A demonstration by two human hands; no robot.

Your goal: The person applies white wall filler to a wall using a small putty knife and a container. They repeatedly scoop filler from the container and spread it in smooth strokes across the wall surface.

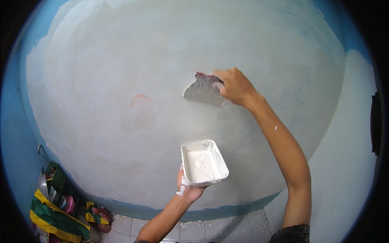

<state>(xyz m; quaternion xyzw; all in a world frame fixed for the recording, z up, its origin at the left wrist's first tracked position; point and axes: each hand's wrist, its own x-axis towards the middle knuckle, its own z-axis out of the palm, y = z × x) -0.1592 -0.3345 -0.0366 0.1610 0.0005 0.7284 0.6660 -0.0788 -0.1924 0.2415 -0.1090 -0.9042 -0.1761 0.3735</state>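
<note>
My right hand is closed round the top of a wide putty knife, whose grey, smeared blade lies against the wall. A coat of pale grey-white putty covers most of that wall. Lower down, my left hand holds up a white rectangular tub from below, its fingers mostly hidden under it. Inside the tub is white putty. White smears mark my left thumb side and wrist, and a small white fleck sits on my right forearm.
Blue paint borders the coated wall at the left, upper corners and bottom. At the lower left stand a green container and a green-and-yellow cloth among household items. Speckled pale floor tiles run below. A dark object is at the right edge.
</note>
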